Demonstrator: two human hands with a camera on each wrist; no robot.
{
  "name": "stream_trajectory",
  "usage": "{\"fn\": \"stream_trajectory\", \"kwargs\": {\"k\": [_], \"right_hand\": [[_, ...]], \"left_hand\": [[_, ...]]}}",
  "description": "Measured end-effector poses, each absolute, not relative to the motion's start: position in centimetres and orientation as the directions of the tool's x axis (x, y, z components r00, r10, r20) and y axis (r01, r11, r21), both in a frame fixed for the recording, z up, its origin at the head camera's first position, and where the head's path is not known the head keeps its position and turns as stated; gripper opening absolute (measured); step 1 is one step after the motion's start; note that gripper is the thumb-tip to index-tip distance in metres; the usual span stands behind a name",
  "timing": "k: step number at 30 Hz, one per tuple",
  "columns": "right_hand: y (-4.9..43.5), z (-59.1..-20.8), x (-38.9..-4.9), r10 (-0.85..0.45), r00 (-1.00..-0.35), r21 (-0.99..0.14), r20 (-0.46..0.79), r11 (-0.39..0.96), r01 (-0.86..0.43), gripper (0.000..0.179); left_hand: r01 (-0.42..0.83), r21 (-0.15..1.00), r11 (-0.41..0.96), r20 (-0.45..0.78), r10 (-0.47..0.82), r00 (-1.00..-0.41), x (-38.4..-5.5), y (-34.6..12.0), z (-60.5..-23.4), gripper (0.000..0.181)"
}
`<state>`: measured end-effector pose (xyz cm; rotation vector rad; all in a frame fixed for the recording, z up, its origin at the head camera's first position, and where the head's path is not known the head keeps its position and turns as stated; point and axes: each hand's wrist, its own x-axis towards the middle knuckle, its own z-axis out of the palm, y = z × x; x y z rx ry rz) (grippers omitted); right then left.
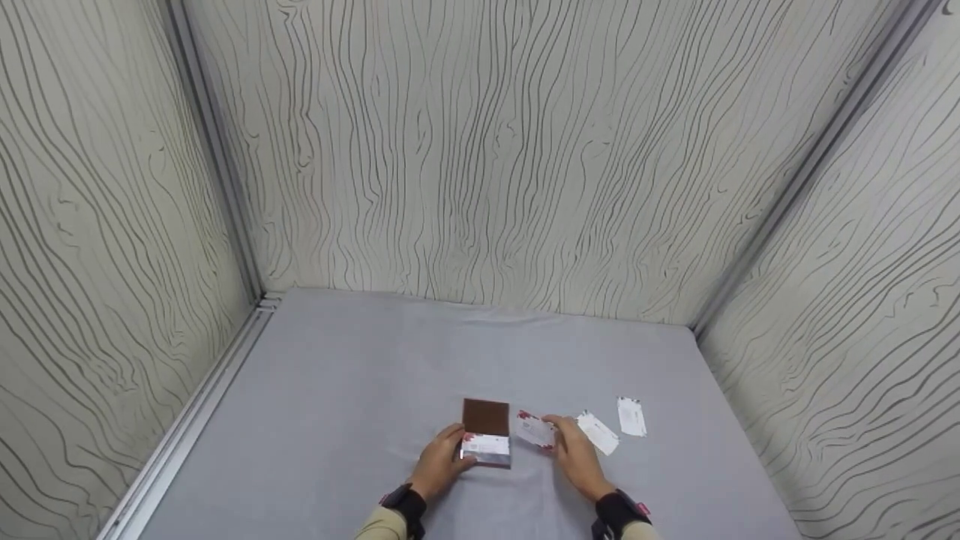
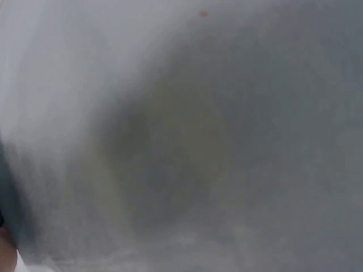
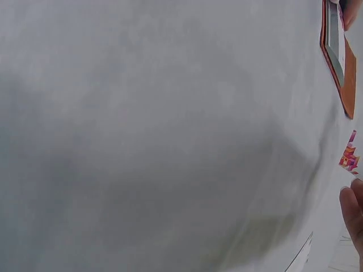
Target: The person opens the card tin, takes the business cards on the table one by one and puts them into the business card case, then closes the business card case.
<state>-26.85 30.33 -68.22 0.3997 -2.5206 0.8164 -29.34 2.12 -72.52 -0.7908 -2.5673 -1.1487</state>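
Note:
A brown card holder [image 1: 486, 417] lies open on the grey cloth, with a white and red card [image 1: 487, 443] in its lower clear pocket. My left hand [image 1: 439, 459] grips the holder's left side, thumb near the bottom corner. Just right of the holder, my right hand [image 1: 576, 456] pinches a card with red corners [image 1: 534, 430] by its right end. The right wrist view catches the holder [image 3: 348, 79], the pinched card's coloured corner [image 3: 350, 157] and my right fingers [image 3: 351, 211] at its edge. Only a sliver of skin shows in the left wrist view.
Two more white cards lie to the right: one [image 1: 600, 433] close behind my right hand, another [image 1: 631, 416] farther right. The grey cloth [image 1: 360, 375] covers the table. Patterned panels [image 1: 480, 150] stand at the back and both sides, with metal rails [image 1: 195, 420] along the left edge.

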Motion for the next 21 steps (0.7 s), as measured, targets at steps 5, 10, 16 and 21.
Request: {"fn": "stream_trajectory", "kwargs": {"k": [5, 10, 16, 21], "right_hand": [[29.0, -68.3, -27.4, -0.161, -0.857, -0.484, 0.489, 0.767, -0.420, 0.037], [27.6, -68.2, -27.8, -0.175, -0.880, -0.508, 0.442, 0.760, -0.406, 0.034], [26.3, -68.1, -28.2, -0.202, -0.895, -0.502, 0.398, 0.768, -0.397, 0.034], [25.5, -68.2, -28.2, -0.225, -0.902, -0.510, 0.368, 0.763, -0.398, 0.033]], "left_hand": [[0.542, 0.628, 0.559, 0.387, 0.380, -0.840, -29.3, 2.1, -72.6, 0.054], [0.532, 0.635, 0.560, 0.377, 0.377, -0.846, -29.3, 2.1, -72.5, 0.054], [0.523, 0.640, 0.563, 0.371, 0.370, -0.852, -29.2, 2.2, -72.4, 0.054], [0.505, 0.648, 0.570, 0.347, 0.369, -0.862, -29.3, 2.3, -72.5, 0.055]]}}
